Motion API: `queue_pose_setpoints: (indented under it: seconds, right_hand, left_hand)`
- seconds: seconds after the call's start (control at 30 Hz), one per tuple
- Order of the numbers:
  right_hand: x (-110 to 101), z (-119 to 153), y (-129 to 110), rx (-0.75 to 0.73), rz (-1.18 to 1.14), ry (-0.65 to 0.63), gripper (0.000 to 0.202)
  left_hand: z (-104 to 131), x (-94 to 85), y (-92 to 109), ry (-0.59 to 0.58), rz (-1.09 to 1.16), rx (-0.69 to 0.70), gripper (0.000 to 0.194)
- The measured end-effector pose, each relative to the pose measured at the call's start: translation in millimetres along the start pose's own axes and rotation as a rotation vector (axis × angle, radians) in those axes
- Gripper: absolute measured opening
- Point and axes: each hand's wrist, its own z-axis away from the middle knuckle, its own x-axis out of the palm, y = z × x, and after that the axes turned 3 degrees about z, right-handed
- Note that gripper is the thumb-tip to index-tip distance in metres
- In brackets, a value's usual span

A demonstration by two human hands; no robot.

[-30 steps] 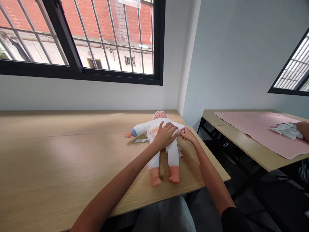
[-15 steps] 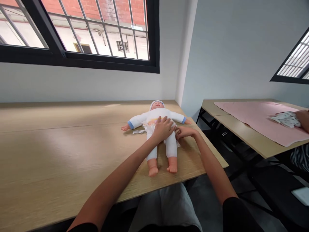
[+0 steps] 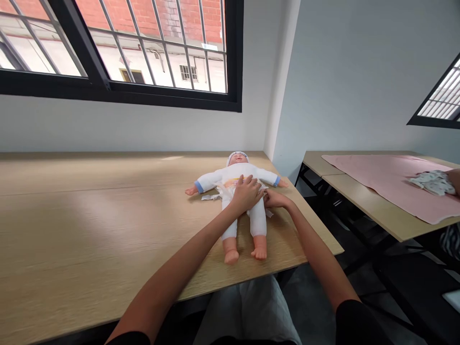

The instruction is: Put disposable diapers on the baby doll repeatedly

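Observation:
A baby doll in a white romper and cap lies on its back near the right end of a wooden table, feet toward me. My left hand lies flat on the doll's belly, fingers spread. My right hand is at the doll's hip on the right, fingers pinched together on the white cloth there. White fabric edges, like a diaper, stick out from under the doll at both sides.
A second table stands to the right across a gap, with a pink mat and a patterned cloth that another person's hand touches. A barred window is behind my table.
My right hand has drawn in closer to the doll's hip. My left hand has stayed on the belly. The view shifted slightly.

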Motion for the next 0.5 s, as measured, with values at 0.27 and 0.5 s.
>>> queue_pose_setpoints:
  seconds: [0.27, 0.5]
  right_hand:
    - [-5.7, 1.6, 6.8, 0.019, -0.012, -0.135, 0.047]
    - [-11.3, 3.3, 6.7, 0.016, -0.100, -0.010, 0.041]
  left_hand:
    - [0.0, -1.2, 0.9, -0.006, -0.009, -0.006, 0.031]
    - [0.6, -0.3, 0.4, 0.004, 0.000, 0.004, 0.033]
